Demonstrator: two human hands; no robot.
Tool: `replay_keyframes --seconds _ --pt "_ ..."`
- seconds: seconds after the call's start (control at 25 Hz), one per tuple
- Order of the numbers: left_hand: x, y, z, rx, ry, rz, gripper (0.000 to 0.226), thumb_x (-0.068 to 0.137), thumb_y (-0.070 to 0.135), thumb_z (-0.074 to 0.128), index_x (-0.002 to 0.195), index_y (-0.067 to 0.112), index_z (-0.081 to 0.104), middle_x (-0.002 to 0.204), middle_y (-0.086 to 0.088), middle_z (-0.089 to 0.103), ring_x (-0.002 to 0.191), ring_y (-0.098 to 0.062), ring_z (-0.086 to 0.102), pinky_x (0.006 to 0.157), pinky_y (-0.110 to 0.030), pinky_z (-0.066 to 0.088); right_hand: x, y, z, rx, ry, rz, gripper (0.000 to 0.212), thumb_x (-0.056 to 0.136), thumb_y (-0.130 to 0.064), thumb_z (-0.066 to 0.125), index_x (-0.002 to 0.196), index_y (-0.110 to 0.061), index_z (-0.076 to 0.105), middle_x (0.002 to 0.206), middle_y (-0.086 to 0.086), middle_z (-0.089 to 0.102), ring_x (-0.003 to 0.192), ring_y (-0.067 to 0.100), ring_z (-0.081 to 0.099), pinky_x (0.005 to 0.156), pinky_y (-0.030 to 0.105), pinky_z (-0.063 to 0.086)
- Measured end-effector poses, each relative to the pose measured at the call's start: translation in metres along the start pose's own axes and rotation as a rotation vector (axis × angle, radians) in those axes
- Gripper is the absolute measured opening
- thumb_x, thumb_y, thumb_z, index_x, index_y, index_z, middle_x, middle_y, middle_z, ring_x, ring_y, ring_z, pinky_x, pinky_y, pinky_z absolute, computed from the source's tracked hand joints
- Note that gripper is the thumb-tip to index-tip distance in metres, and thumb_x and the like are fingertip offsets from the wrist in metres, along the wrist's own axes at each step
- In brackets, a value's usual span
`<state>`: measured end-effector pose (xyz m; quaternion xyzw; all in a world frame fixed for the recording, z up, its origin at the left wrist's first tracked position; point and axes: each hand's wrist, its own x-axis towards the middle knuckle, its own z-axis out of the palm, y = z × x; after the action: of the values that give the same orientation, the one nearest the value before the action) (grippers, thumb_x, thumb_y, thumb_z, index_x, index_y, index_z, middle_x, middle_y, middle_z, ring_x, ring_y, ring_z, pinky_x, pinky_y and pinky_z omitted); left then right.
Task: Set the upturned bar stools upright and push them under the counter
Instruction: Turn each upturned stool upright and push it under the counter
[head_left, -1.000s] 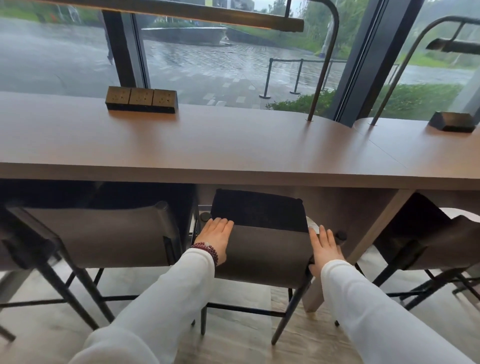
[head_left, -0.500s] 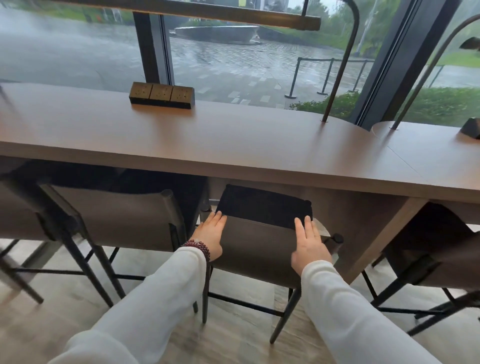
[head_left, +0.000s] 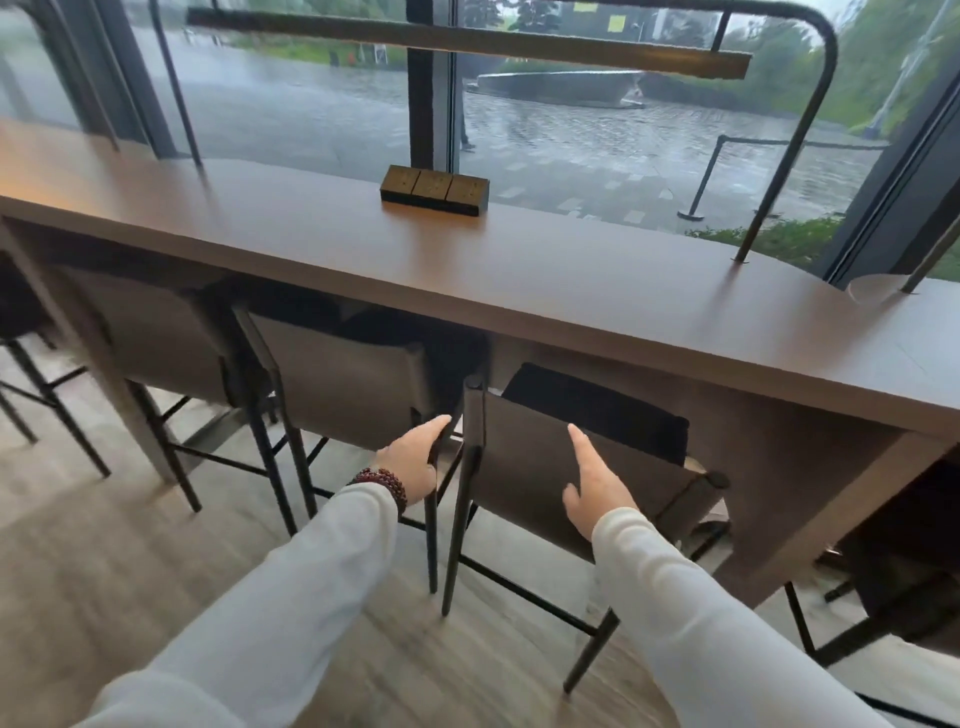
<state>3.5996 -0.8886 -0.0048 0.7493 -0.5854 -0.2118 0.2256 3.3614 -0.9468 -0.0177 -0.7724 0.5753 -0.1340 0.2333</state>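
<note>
The counter (head_left: 519, 275) across the middle is reddish brown. The centre stool (head_left: 530, 488) has a taupe backrest, black seat and black legs. The left sleeve (head_left: 291, 597) and right sleeve (head_left: 701, 623) are white, the bracelet (head_left: 382, 480) dark red beads, and the floor (head_left: 104, 571) pale grey wood grain.

Long white sleeves (head_left: 291, 587) cover both arms; a dark red bead bracelet (head_left: 383, 483) circles the left wrist.
</note>
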Motion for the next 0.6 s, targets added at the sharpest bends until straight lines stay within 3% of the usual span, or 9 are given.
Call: replay_keyframes --seconds 0.04,0.12,0.24,0.32,0.4,0.6 --pt "-0.009 -0.005 -0.007 -0.136 0.032 -0.039 0.068 0.084 0.000 0.043 0.145 0.027 0.031 0.143 -0.005 0.046 0.128 -0.023 0.047 0.106 -0.030 0.036 -0.001 -0.015 0.006 0.110 -0.019 0.000 0.075 0.093 -0.013 0.052 0.147 -0.040 0.006 0.141 -0.006 0.047 0.112 0.015 0.059 0.095 0.024 0.043" --pt "-0.031 -0.021 -0.024 -0.404 0.102 -0.127 0.065 0.085 0.001 0.051 0.142 0.026 0.035 0.133 -0.009 0.054 0.116 -0.021 0.055 0.094 -0.025 0.043 -0.002 -0.048 0.020 0.386 -0.080 0.007 0.073 0.094 -0.015 0.053 0.147 -0.041 0.011 0.138 -0.006 0.051 0.109 0.014 0.060 0.093 0.024 0.044" --pt "-0.070 -0.056 -0.055 -0.785 0.193 -0.248 0.066 0.083 0.002 0.060 0.140 0.026 0.036 0.126 -0.012 0.058 0.109 -0.024 0.060 0.090 -0.034 0.050 -0.007 -0.103 0.045 0.691 -0.200 -0.020 0.068 0.095 -0.018 0.053 0.147 -0.039 0.016 0.125 -0.002 0.060 0.105 0.015 0.061 0.092 0.030 0.051" --pt "-0.102 -0.085 -0.075 -0.986 0.269 -0.307 0.069 0.079 0.005 0.064 0.138 0.029 0.037 0.122 -0.009 0.060 0.104 -0.028 0.065 0.086 -0.038 0.054 -0.016 -0.144 0.064 0.801 -0.272 -0.059 0.065 0.095 -0.022 0.053 0.146 -0.040 0.018 0.110 -0.005 0.062 0.099 0.015 0.063 0.078 0.027 0.054" --pt "-0.133 -0.114 -0.093 -1.110 0.335 -0.337 0.065 0.079 0.009 0.062 0.134 0.034 0.039 0.117 -0.006 0.062 0.097 -0.027 0.069 0.083 -0.040 0.056 -0.026 -0.180 0.084 0.865 -0.348 -0.092 0.064 0.095 -0.023 0.053 0.145 -0.041 0.019 0.106 -0.006 0.061 0.097 0.015 0.063 0.070 0.026 0.055" --pt "-0.230 -0.202 -0.153 -1.201 0.517 -0.423 0.057 0.086 0.003 0.056 0.130 0.037 0.041 0.114 -0.008 0.064 0.090 -0.028 0.071 0.074 -0.037 0.058 -0.071 -0.292 0.154 0.921 -0.559 -0.131 0.061 0.094 -0.019 0.054 0.143 -0.041 0.025 0.103 0.001 0.063 0.095 0.021 0.064 0.070 0.035 0.058"
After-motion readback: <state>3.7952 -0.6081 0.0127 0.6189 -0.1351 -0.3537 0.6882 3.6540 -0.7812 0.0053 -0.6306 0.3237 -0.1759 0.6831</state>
